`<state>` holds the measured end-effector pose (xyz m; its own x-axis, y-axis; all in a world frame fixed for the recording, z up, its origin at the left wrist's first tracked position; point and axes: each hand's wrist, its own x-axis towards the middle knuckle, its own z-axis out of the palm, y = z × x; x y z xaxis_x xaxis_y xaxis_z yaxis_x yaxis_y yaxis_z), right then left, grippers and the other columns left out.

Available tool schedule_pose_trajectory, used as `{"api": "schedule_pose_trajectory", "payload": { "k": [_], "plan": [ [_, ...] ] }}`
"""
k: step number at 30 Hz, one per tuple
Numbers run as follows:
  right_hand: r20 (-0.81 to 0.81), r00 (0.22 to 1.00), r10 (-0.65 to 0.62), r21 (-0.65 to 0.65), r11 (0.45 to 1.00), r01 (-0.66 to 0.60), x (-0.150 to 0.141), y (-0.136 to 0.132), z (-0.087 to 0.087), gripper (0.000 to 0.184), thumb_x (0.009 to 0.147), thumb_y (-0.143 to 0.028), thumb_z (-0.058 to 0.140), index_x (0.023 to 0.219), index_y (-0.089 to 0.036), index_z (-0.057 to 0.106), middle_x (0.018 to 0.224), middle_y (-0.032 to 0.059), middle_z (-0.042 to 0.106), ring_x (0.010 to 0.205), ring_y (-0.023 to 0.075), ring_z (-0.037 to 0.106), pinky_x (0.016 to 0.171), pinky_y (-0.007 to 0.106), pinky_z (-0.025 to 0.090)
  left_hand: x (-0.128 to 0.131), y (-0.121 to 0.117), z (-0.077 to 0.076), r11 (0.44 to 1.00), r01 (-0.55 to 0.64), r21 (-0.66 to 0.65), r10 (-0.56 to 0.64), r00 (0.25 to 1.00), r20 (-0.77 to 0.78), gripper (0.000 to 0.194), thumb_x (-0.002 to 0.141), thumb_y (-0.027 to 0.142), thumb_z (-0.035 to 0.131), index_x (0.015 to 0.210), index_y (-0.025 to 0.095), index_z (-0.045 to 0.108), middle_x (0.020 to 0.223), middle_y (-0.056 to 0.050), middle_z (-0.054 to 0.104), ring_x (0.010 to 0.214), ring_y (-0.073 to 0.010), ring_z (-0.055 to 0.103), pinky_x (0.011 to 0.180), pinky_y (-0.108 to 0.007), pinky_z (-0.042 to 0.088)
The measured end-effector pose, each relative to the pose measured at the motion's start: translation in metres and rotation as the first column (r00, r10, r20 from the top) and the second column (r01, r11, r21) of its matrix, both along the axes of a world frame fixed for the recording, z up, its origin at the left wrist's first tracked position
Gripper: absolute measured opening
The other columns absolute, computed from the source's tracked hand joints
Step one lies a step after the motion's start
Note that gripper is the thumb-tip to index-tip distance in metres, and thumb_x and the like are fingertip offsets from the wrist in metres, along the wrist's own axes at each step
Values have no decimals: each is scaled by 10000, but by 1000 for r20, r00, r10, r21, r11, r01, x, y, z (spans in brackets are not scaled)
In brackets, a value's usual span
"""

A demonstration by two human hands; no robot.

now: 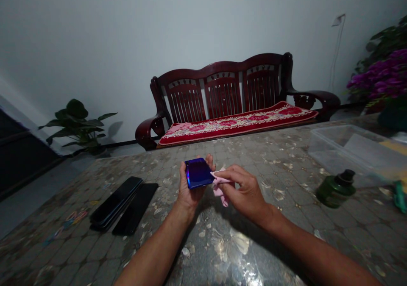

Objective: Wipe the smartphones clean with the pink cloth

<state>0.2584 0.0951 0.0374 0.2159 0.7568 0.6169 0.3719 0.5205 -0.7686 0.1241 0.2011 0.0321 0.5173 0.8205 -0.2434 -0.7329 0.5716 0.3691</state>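
A shiny blue-purple smartphone [199, 173] lies in my left hand [188, 195], its glossy back facing up. My left thumb rests along the near left edge, and the fingers curl up past the far right edge. My right hand [243, 188] pinches a small pink cloth [220, 186] between thumb and fingers. That cloth touches the phone's right edge, and its loose end hangs below my fingers. Both hands are held above the patterned table [222, 239].
Left of my hands lie stacked dark phones [116, 203] and a flat black phone [136, 209]. A green bottle [336, 189] with a black cap stands at right, before a clear plastic bin [346, 150]. Beyond the table is a wooden bench [222, 93].
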Motion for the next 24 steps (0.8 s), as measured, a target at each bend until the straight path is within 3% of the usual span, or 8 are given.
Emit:
{"api": "schedule_pose_trajectory", "payload": {
  "k": [3, 6, 14, 24],
  "plan": [
    [10, 999, -37, -29, 999, 38, 2, 2, 0, 292, 847, -66, 589, 1007, -214, 783, 820, 15, 652, 541, 84, 579, 491, 196, 484, 1, 1, 1, 998, -28, -60, 30, 999, 37, 543, 973, 566, 514, 1261, 127, 653, 1258, -188, 692, 1103, -276, 704, 980, -430, 553],
    [94, 990, -109, 22, 994, 108, 4, 3, 0, 287, 827, -56, 600, 982, -212, 783, 780, 7, 650, 627, 113, 613, 590, 219, 498, 2, 1, 5, 993, -75, -91, 78, 997, 21, 503, 1002, 554, 456, 1129, 125, 686, 1191, -197, 709, 1082, -286, 712, 935, -450, 581],
    [165, 964, -207, 35, 978, 204, 6, 5, 2, 226, 843, -89, 610, 942, -206, 777, 769, 14, 660, 691, 137, 626, 633, 230, 469, 8, -2, 14, 976, -203, -74, 199, 979, -50, 346, 1009, 458, 507, 922, 170, 676, 1101, -165, 735, 1014, -294, 732, 920, -564, 574],
    [209, 951, -226, 35, 974, 224, 8, 5, -1, 237, 844, -78, 586, 924, -210, 766, 761, 13, 655, 706, 143, 623, 652, 234, 458, 12, -4, 17, 958, -286, -4, 283, 950, -129, 220, 1011, 400, 530, 995, 215, 649, 1034, -93, 733, 1014, -281, 734, 969, -631, 527]
  ]
}}
